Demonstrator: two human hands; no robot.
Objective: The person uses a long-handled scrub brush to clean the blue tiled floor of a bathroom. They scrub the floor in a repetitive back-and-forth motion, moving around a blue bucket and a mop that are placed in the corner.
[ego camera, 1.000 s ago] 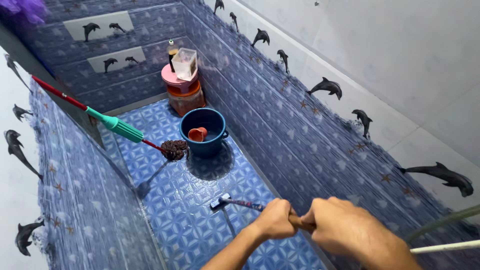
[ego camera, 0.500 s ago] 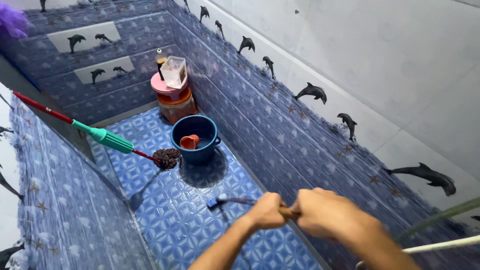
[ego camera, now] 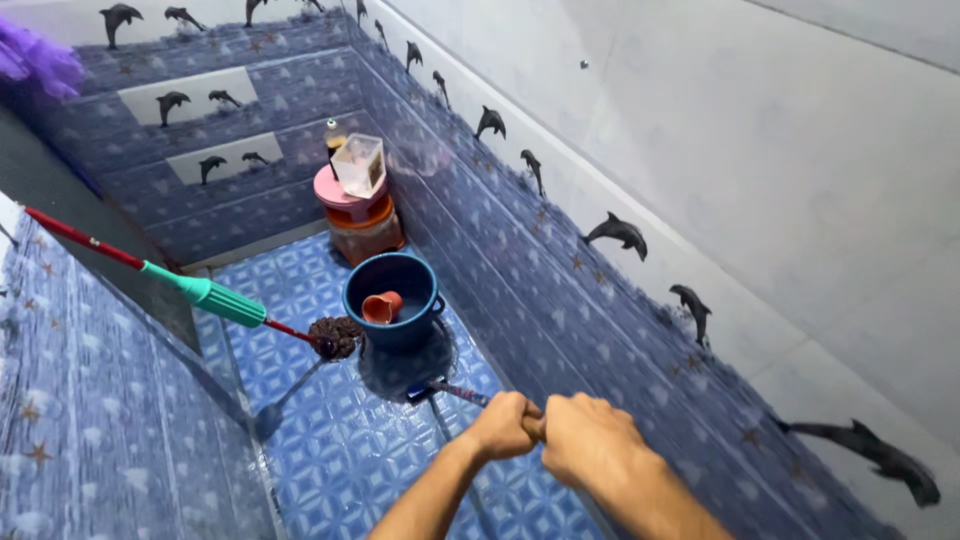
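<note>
Your right hand (ego camera: 590, 440) sits nearest you, fist wrapped shut round the near end of the brush handle (ego camera: 462, 393). Your left hand (ego camera: 503, 425) is just ahead of it, also curled tight on the stick, the two fists touching. Both forearms reach forward and to the left from the lower edge of the view, wrists fairly straight. The handle's long axis runs away from your grip, up and to the left, slanting down to the brush head (ego camera: 420, 390), which rests on the wet blue tiled floor (ego camera: 340, 450). Your left hand is the nearer one to that head. Just beyond the head stands a blue bucket (ego camera: 392, 298) with an orange cup (ego camera: 382, 306) inside. A mop (ego camera: 215, 297) leans in from the left.
</note>
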